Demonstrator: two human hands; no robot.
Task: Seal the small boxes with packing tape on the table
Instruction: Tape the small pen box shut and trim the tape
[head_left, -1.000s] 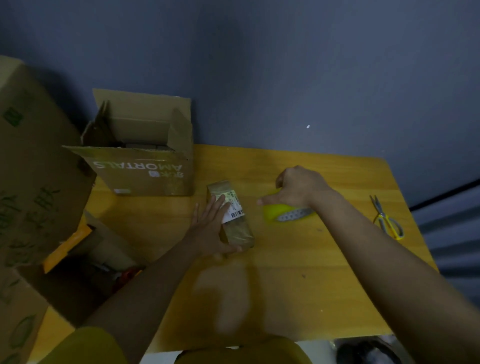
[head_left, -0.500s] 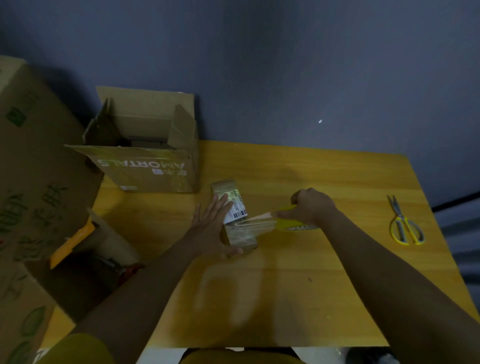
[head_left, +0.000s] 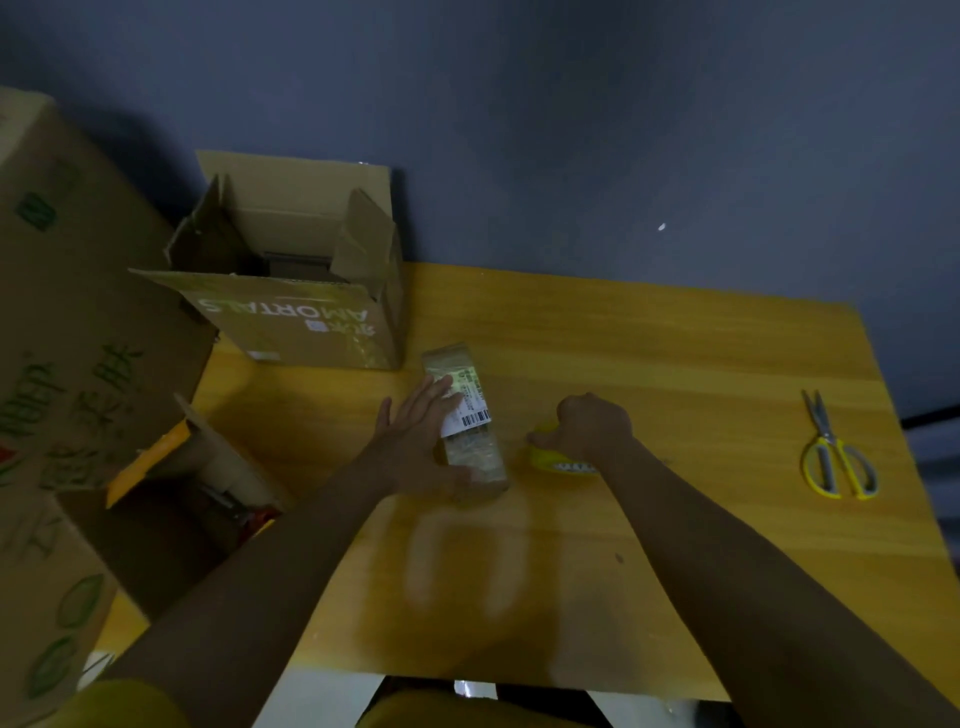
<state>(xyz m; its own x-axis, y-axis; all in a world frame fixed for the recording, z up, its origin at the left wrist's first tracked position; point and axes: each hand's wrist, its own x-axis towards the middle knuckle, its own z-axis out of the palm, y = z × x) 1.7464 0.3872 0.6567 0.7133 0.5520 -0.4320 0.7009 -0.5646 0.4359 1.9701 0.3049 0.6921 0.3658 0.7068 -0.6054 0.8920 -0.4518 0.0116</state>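
A small brown box (head_left: 475, 452) with a white barcode label lies in the middle of the yellow wooden table (head_left: 649, 545). My left hand (head_left: 415, 441) lies flat on the box's left side, fingers straight, thumb at its near end. My right hand (head_left: 589, 428) grips a yellow roll of packing tape (head_left: 558, 461) on the table just right of the box. Glossy clear tape covers the near half of the box top. Whether a strip still joins roll and box cannot be told.
An open cardboard box (head_left: 296, 312) marked AMORTALS stands at the table's back left. Large cartons (head_left: 62, 338) stand off the table's left edge. Yellow-handled scissors (head_left: 834, 454) lie near the right edge. A dark wall rises behind the table.
My right hand pulled a strip of tape from the roll across the box, then drew back right and set the roll on the table. My left hand has stayed on the box.
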